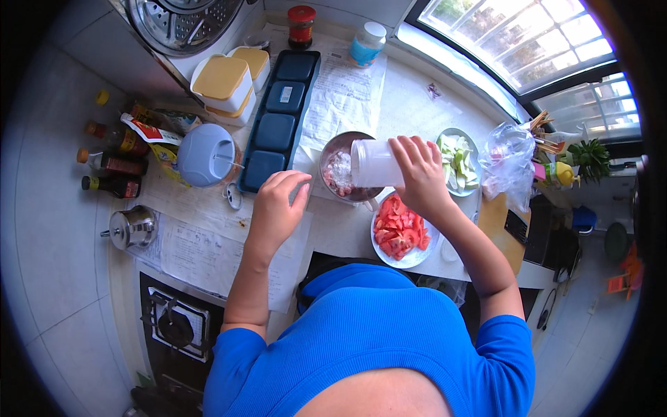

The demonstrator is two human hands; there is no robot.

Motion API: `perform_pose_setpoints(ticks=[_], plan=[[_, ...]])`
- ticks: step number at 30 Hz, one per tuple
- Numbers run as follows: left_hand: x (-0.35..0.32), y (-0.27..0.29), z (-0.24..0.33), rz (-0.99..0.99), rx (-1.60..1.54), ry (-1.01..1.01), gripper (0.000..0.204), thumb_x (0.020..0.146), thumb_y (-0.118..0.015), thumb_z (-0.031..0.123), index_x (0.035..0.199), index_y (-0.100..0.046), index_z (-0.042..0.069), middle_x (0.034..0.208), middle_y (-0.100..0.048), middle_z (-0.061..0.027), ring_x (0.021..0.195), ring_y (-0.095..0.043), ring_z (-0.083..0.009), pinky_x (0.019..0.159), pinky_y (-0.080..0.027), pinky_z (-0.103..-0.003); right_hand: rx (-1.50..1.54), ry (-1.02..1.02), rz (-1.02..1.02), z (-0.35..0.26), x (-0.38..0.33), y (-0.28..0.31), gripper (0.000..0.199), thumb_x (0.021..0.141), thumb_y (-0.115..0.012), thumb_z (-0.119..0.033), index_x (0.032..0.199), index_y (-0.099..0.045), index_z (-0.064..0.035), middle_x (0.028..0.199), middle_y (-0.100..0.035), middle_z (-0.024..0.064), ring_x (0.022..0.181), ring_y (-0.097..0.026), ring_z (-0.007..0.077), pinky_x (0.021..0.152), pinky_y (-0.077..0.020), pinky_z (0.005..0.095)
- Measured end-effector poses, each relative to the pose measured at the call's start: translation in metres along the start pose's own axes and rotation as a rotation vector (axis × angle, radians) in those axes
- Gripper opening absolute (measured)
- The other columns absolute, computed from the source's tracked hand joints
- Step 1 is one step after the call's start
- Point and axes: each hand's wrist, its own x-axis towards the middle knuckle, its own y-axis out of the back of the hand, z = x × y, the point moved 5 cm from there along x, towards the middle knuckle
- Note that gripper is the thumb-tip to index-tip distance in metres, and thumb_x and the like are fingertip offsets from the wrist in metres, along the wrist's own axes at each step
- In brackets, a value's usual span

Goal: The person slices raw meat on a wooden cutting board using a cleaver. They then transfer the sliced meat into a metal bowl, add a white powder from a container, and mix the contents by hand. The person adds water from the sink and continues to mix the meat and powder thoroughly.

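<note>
My right hand (422, 174) is wrapped round a translucent plastic tub (373, 163), tipped on its side with its mouth over a metal bowl (326, 149). In the bowl, white powder (340, 172) lies on pinkish food that looks like minced meat. My left hand (278, 205) hovers left of the bowl, holding nothing, its fingers loosely bent and the thumb apart. Close below the bowl is a plate (422, 260) of cut tomatoes (401, 228). Right of my right hand, another plate (470, 132) holds pale green slices (456, 163).
A dark blue tray of lidded compartments (276, 128) stands beyond my left hand, with a lilac-topped food chopper (206, 155) beside it. Bottles (125, 164) and a steel pot (133, 227) are farther left. A plastic bag (508, 156) and cutting board (497, 226) lie right.
</note>
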Motion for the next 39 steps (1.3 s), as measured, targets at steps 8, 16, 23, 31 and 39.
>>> perform_pose_setpoints(ticks=[8,16,23,31,39], plan=[[-0.001,0.000,0.003,-0.045,0.016,0.008,0.016,0.085,-0.062,0.005,0.099,-0.066,0.001,0.102,-0.066,-0.0150,0.097,-0.063,-0.0300,0.086,-0.049,-0.036,-0.014,0.023,-0.011,0.003,-0.018,0.005,0.081,0.058,-0.076,-0.013,0.131,-0.043,-0.0055,0.127,-0.049,0.0139,0.121,-0.044,0.0324,0.104,-0.0299,0.0484],[0.002,-0.007,0.009,-0.066,0.005,-0.011,0.016,0.084,-0.062,0.005,0.098,-0.066,0.001,0.101,-0.066,-0.0143,0.096,-0.063,-0.0295,0.085,-0.049,-0.036,-0.027,-0.094,-0.012,0.029,-0.041,0.011,0.080,0.060,-0.079,-0.016,0.131,-0.043,-0.0067,0.128,-0.049,0.0144,0.123,-0.043,0.0349,0.106,-0.0281,0.0493],[0.011,-0.020,0.010,-0.120,-0.110,-0.012,0.017,0.083,-0.062,0.003,0.100,-0.066,0.001,0.100,-0.067,-0.0142,0.097,-0.063,-0.0298,0.086,-0.049,-0.036,0.002,-0.105,-0.006,0.030,-0.037,0.008,0.082,0.060,-0.075,-0.008,0.134,-0.040,-0.0083,0.129,-0.046,0.0134,0.125,-0.041,0.0325,0.105,-0.0280,0.0536],[0.052,-0.122,-0.010,-0.592,0.233,-0.202,0.057,0.068,-0.071,0.002,0.123,-0.056,0.009,0.127,-0.050,-0.0170,0.120,-0.048,-0.0322,0.097,-0.043,-0.040,0.097,-0.156,0.003,0.036,-0.038,0.009,0.081,0.062,-0.075,-0.010,0.135,-0.040,-0.0074,0.131,-0.046,0.0142,0.125,-0.041,0.0334,0.106,-0.0277,0.0511],[0.077,-0.142,-0.012,-0.846,0.393,-0.099,0.061,0.067,-0.073,0.011,0.125,-0.054,0.017,0.130,-0.047,-0.0135,0.122,-0.044,-0.0327,0.098,-0.042,-0.043,0.065,-0.181,0.002,0.037,-0.052,0.008,0.084,0.059,-0.080,-0.017,0.132,-0.042,-0.0061,0.131,-0.047,0.0151,0.126,-0.041,0.0347,0.106,-0.0284,0.0480]])
